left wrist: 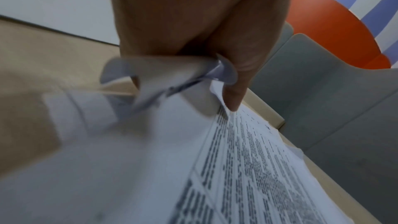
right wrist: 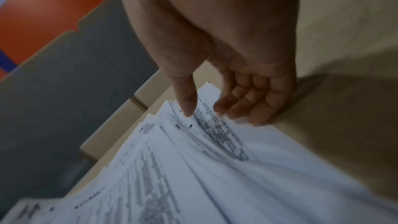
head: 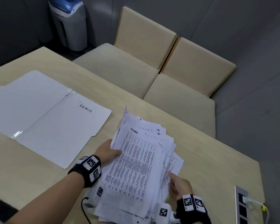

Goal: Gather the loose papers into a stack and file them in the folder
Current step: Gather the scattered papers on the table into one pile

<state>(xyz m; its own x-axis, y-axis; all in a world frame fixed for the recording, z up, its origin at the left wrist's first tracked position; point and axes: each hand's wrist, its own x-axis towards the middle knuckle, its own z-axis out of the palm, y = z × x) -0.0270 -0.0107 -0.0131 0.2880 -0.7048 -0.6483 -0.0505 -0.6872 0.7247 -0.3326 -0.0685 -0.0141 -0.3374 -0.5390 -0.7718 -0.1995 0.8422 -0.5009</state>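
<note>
A white folder (head: 60, 126) marked ADMIN lies open and flat on the left of the beige table (head: 200, 151). To its right is a fanned, uneven pile of printed papers (head: 139, 167) (left wrist: 247, 168) (right wrist: 193, 176). My left hand (head: 111, 150) (left wrist: 215, 52) pinches the pile's left edge, thumb (left wrist: 234, 91) on top, and the sheets buckle under it. My right hand (head: 173, 178) (right wrist: 206, 106) holds the right edge, thumb (right wrist: 187, 103) on the top sheets and fingers (right wrist: 243, 106) curled at and under the edge. The pile's near end hangs over the table's front edge.
Beige cushioned seats (head: 120, 70) stand just past the table's far edge. A socket strip (head: 242, 206) with a white plug and cable sits in the table at the near right. A black cable (head: 84, 212) runs below my left wrist. A grey and blue bin (head: 68, 23) stands at the back.
</note>
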